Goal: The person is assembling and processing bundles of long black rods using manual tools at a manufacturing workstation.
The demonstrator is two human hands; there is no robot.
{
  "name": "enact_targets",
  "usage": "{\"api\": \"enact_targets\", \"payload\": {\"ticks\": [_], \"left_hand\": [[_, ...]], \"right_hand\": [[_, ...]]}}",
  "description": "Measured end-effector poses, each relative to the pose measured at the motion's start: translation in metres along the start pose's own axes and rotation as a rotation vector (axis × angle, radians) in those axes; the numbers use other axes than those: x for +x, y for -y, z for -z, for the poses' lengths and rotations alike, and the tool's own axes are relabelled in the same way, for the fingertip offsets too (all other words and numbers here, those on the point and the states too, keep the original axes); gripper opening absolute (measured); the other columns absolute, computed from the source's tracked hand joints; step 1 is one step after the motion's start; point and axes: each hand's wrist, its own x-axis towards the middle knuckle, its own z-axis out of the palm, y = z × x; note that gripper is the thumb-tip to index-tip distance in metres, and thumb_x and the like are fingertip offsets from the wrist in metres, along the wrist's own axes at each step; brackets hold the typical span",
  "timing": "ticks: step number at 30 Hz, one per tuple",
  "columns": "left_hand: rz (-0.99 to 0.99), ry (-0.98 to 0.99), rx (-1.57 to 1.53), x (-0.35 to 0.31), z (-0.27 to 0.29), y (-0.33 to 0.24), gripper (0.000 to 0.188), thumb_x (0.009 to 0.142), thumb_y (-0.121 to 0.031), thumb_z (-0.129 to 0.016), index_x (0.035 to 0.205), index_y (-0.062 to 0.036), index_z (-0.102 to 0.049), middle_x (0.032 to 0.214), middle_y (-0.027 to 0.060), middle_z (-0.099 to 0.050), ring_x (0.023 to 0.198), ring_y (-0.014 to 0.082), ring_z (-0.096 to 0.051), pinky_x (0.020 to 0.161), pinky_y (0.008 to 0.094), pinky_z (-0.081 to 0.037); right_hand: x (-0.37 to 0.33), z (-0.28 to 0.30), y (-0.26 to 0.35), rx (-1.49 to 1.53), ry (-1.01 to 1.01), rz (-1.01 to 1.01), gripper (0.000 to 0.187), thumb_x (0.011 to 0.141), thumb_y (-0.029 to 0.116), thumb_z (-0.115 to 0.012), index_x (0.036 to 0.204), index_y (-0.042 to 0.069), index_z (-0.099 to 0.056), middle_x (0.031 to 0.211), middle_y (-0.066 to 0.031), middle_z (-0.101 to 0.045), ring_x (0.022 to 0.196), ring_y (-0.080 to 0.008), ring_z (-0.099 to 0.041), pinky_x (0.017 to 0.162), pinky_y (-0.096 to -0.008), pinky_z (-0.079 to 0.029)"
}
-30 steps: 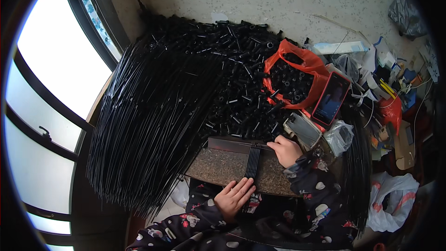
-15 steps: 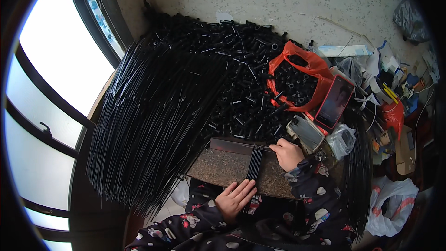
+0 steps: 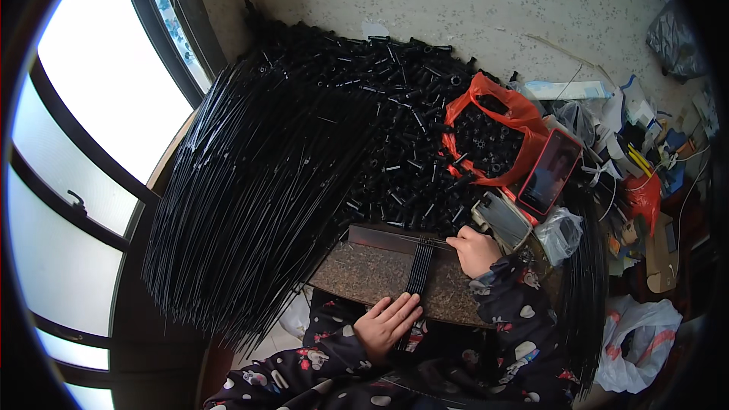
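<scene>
A row of slim black rods lies side by side across the brown speckled board. My left hand rests flat on their near ends at the board's front edge, fingers stretched out. My right hand is closed in a pinch beside the rods' far ends. Between its fingertips is a thin dark rod-like piece that reaches toward the row; its exact kind is too small to tell. A long dark upright strip runs along the board's far side, next to the rod tops.
A large bundle of long black rods fills the left side. Behind the board lies a heap of black tubular parts. To the right are a red plastic bag of black parts, a phone, a clear box and clutter.
The whole view has shifted slightly. Both hands keep nearly the same places relative to the rods and the board.
</scene>
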Motion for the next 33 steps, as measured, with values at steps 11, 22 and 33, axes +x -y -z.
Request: {"api": "enact_targets", "payload": {"ticks": [11, 22, 33], "left_hand": [[-0.008, -0.006, 0.049, -0.001, -0.005, 0.001, 0.084, 0.061, -0.030, -0.057, 0.134, -0.0008, -0.027, 0.141, 0.0170, -0.024, 0.130, 0.0265, -0.025, 0.102, 0.0398, -0.023], [-0.018, -0.010, 0.091, -0.002, -0.006, 0.002, 0.084, 0.061, -0.032, -0.057, 0.133, -0.0011, -0.027, 0.140, 0.0163, -0.024, 0.130, 0.0263, -0.026, 0.102, 0.0395, -0.024], [-0.008, 0.000, 0.015, -0.002, -0.005, 0.003, 0.090, 0.059, -0.035, -0.060, 0.134, -0.0013, -0.025, 0.141, 0.0167, -0.022, 0.131, 0.0270, -0.024, 0.103, 0.0401, -0.023]], "right_hand": [[0.000, -0.002, 0.003, 0.033, -0.032, 0.013, 0.019, 0.075, 0.007, -0.052, 0.090, 0.010, -0.064, 0.077, -0.0078, -0.054, 0.069, -0.0267, -0.058, 0.060, -0.0359, -0.047], [0.010, -0.007, 0.003, 0.094, -0.021, 0.063, 0.015, 0.077, 0.005, -0.055, 0.089, 0.006, -0.065, 0.076, -0.0087, -0.054, 0.068, -0.0269, -0.058, 0.059, -0.0343, -0.048], [0.011, 0.024, -0.013, -0.192, -0.164, 0.306, 0.017, 0.074, 0.006, -0.057, 0.090, 0.006, -0.063, 0.078, -0.0076, -0.053, 0.067, -0.0271, -0.057, 0.058, -0.0357, -0.046]]}}
